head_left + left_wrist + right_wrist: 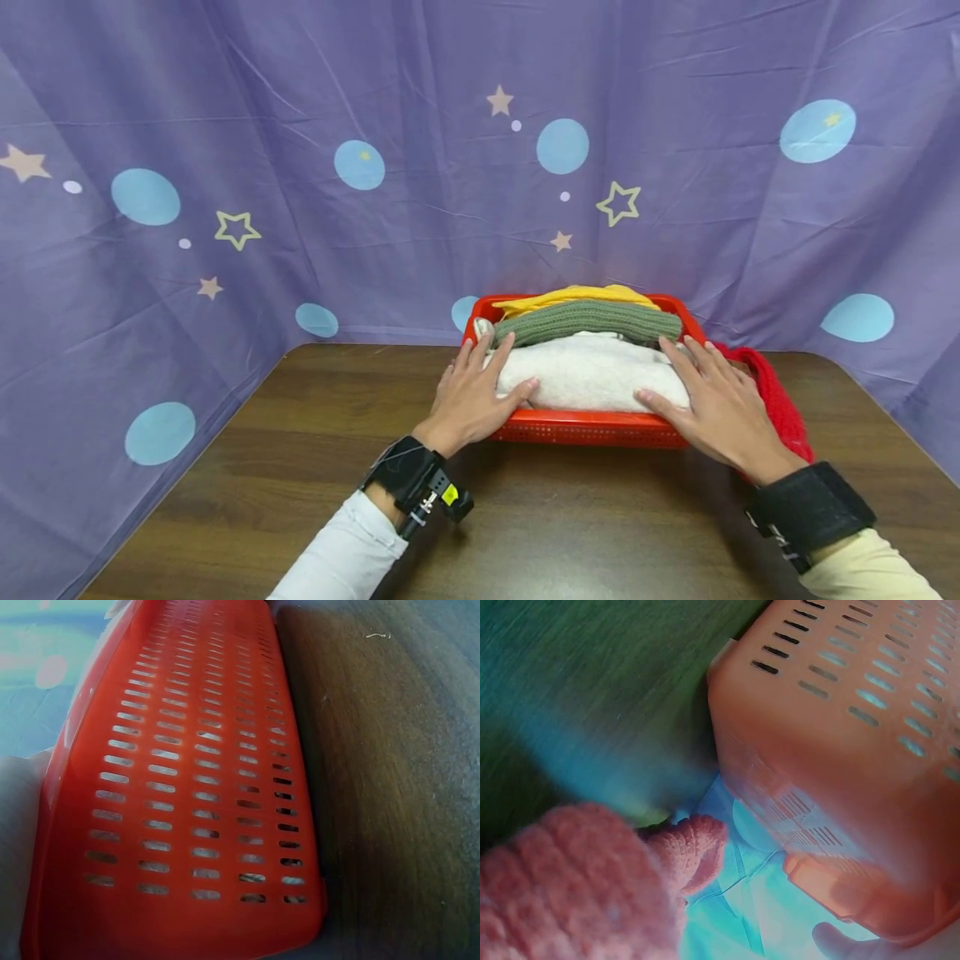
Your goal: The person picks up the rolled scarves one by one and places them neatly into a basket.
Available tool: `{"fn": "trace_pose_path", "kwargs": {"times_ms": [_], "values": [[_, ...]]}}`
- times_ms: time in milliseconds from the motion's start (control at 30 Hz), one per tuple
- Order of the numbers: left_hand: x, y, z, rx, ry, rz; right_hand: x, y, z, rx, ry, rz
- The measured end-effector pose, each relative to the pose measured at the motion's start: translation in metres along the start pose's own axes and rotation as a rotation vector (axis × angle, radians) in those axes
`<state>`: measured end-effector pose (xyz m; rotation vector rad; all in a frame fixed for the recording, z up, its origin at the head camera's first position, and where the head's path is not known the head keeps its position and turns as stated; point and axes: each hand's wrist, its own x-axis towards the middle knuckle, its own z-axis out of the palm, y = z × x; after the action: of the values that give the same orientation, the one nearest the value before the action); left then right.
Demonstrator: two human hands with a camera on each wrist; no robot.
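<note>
A red plastic basket [592, 429] with slotted walls holds a white folded cloth [592, 375] at its front. Behind that lie a green ribbed knit roll [592, 318] and a yellow cloth [577, 296]. My left hand [472, 396] rests over the basket's left end, fingers extended and fingertips on the white cloth. Over the right end, my right hand [720, 408] spreads its fingers, with thumb and fingertips at the white cloth. The left wrist view is mostly filled by the basket's slotted front wall [202, 787].
A red knitted piece [776, 400] lies outside the basket, just right of my right hand, and looms large in the right wrist view. The brown wooden table [337, 433] runs back to a purple curtain [420, 233] with stars and blue circles.
</note>
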<state>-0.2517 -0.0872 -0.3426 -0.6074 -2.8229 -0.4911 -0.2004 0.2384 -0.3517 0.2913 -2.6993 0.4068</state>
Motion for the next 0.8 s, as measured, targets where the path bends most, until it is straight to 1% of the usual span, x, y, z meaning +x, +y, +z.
{"fn": "trace_pose_path", "kwargs": {"times_ms": [567,700,800], "values": [[-0.0009,-0.0002,-0.0015,0.018,0.011,0.009,0.0005,-0.0014,-0.0008,-0.004,-0.030,0.023],[-0.0014,-0.0001,-0.0017,0.016,0.021,0.016,0.0006,-0.0014,-0.0008,-0.004,-0.029,0.023],[-0.0011,0.0001,-0.0008,0.017,0.016,0.016,-0.0002,-0.0007,-0.0003,0.002,-0.015,0.014]]}}
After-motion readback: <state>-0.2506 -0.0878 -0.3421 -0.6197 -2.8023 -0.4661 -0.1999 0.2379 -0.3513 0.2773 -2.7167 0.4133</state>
